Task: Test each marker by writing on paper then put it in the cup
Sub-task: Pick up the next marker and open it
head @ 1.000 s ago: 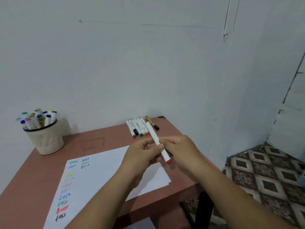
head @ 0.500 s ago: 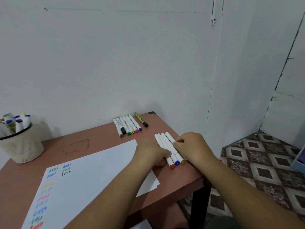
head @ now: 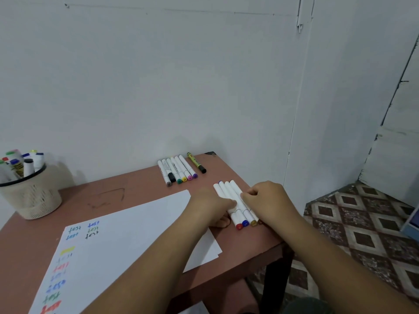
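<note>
Hands are coming down from mid-air onto the table, my left hand and right hand curled over the near row of markers, apparently picking one for the paper, the cup waiting far left.

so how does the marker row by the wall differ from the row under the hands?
1. The far row lies untouched; the near row has the left hand and right hand on it.
2. The far row has more markers, plus a yellow-bodied pen beside it; the near row shows only white barrels.
Both lie flat on the table, parallel, coloured ends toward the person.
</note>
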`<state>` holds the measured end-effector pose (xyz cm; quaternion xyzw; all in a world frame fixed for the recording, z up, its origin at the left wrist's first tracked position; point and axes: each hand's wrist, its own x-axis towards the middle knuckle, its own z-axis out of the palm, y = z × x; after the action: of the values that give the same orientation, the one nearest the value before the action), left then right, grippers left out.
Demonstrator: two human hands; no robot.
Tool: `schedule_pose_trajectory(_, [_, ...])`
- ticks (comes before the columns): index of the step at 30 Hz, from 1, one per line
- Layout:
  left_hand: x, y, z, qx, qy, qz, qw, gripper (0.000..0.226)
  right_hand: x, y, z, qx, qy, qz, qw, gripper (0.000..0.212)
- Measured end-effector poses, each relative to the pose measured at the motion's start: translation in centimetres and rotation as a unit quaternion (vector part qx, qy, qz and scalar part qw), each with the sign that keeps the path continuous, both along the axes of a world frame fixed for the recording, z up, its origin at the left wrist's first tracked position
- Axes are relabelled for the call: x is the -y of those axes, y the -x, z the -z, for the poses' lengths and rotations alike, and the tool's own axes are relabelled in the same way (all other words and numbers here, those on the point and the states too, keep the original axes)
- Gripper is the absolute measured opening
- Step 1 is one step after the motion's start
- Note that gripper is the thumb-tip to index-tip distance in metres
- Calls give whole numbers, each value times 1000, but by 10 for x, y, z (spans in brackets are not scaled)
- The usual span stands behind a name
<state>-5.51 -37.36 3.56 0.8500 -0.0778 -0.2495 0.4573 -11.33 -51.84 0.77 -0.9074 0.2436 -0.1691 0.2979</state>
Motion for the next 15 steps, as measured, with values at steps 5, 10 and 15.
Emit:
schedule_pose_trajectory(5, [-10,-1,-1,12,-1,17,1000,25,1,-3,-4,-14,-1,3,1000,36])
schedule_pose_trajectory(10, [-35,-5,0,107,-14,49,993,23,0,-11,-11,-5,8,-1,1000,36])
schedule_pose_trajectory(15, [-77,-28,-3,186,-32,37,981,12,-16,-41,-30,36,37,-32,998,34])
